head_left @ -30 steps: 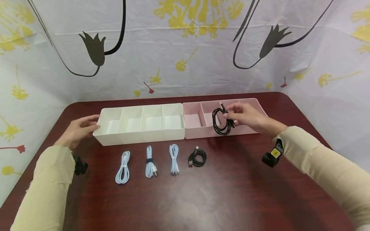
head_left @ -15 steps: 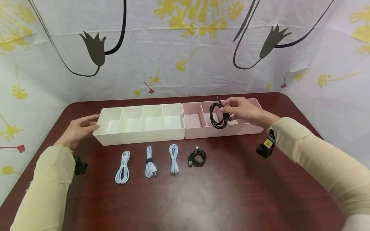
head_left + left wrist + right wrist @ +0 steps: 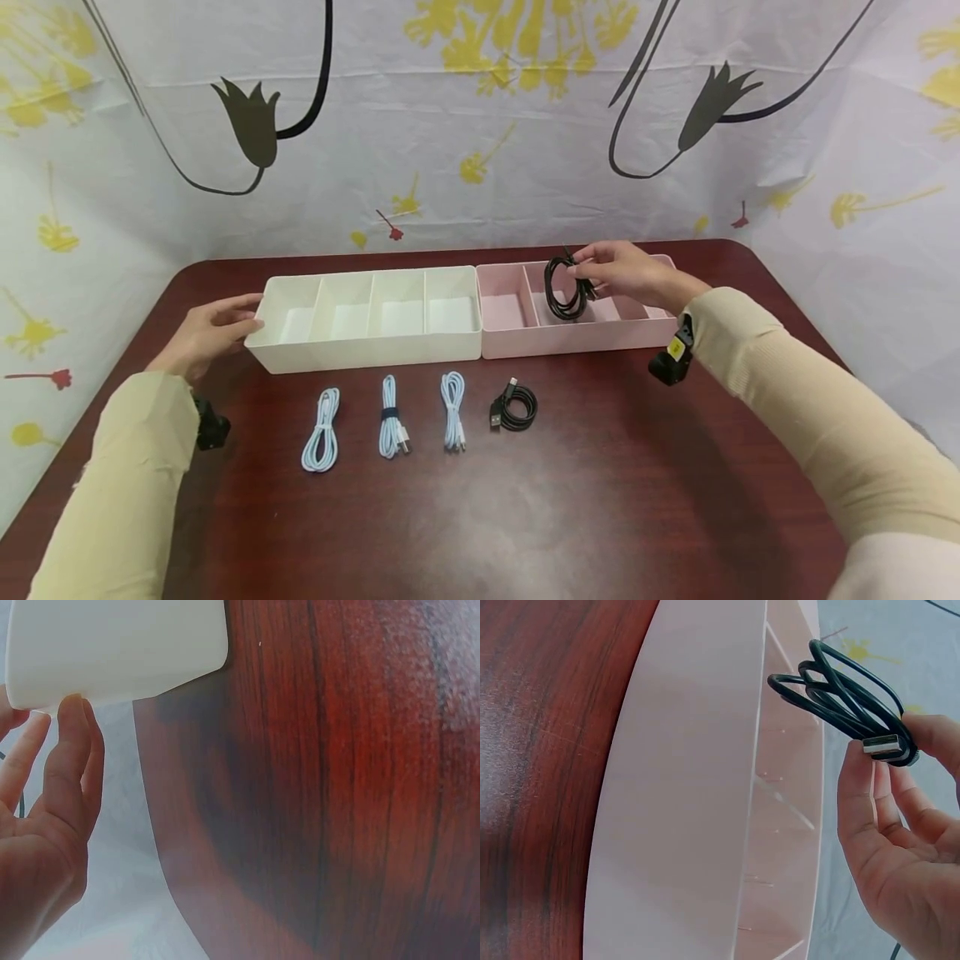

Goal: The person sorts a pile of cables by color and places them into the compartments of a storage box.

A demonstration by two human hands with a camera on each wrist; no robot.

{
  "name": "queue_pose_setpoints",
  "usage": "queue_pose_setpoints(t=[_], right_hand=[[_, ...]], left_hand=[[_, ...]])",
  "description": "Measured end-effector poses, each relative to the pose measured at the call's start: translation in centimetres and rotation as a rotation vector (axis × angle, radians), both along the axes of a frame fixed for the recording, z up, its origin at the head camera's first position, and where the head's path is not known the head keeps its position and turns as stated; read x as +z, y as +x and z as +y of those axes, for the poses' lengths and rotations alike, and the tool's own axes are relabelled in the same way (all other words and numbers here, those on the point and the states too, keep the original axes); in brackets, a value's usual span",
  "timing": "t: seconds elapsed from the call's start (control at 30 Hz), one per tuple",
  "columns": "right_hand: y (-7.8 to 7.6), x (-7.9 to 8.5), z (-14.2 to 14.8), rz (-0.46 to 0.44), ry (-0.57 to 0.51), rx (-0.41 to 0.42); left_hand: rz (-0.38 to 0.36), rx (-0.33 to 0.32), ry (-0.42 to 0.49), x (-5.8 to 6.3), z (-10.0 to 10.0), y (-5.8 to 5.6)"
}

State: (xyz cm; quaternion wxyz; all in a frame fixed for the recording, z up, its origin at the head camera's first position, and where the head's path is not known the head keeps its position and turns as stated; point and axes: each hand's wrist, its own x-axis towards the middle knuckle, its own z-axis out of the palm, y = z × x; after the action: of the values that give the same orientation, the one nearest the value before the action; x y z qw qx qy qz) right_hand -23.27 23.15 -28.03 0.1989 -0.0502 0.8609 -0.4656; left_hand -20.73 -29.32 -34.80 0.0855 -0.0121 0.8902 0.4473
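Note:
My right hand (image 3: pixel 626 271) pinches a coiled black USB cable (image 3: pixel 568 312) between thumb and fingers. The loops hang over the second compartment from the left of the pink divided box (image 3: pixel 585 338). In the right wrist view, the cable's metal USB plug (image 3: pixel 882 745) sticks out beside the fingertips, above the level of the box's rim. At the far left, my left hand (image 3: pixel 202 335) rests its fingertips against the end of the white divided box (image 3: pixel 367 352). Seen from the left wrist, those fingers (image 3: pixel 64 776) are fairly straight and touch the box's edge.
Both boxes stand end to end along the back of the dark red table (image 3: pixel 480 517). In front lie three pale blue coiled cables (image 3: pixel 322 427), one with a dark band (image 3: pixel 389 413), and a black coiled cable (image 3: pixel 517 422). A patterned curtain (image 3: pixel 420 142) hangs behind.
My right hand has carried the black cable left and farther back, from in front of the pink box to over its second compartment. The left hand stays at the white box.

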Motion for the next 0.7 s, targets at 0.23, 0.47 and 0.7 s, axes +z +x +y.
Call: queue_pose_setpoints(t=[0.23,0.47,0.7], right_hand=[[-0.8,-0.8,0.0,-0.023,0.002,-0.014],[-1.2,-1.4,-0.3,-0.033,-0.030,-0.025],[-1.1,-2.0,-1.0,-0.003,-0.011,-0.078]], left_hand=[[-0.003,-0.009,-0.010,0.1,0.1,-0.1],[-0.020,0.014,0.006,0.0,0.0,-0.2],[-0.014,0.016,0.025,-0.2,0.0,0.2]])
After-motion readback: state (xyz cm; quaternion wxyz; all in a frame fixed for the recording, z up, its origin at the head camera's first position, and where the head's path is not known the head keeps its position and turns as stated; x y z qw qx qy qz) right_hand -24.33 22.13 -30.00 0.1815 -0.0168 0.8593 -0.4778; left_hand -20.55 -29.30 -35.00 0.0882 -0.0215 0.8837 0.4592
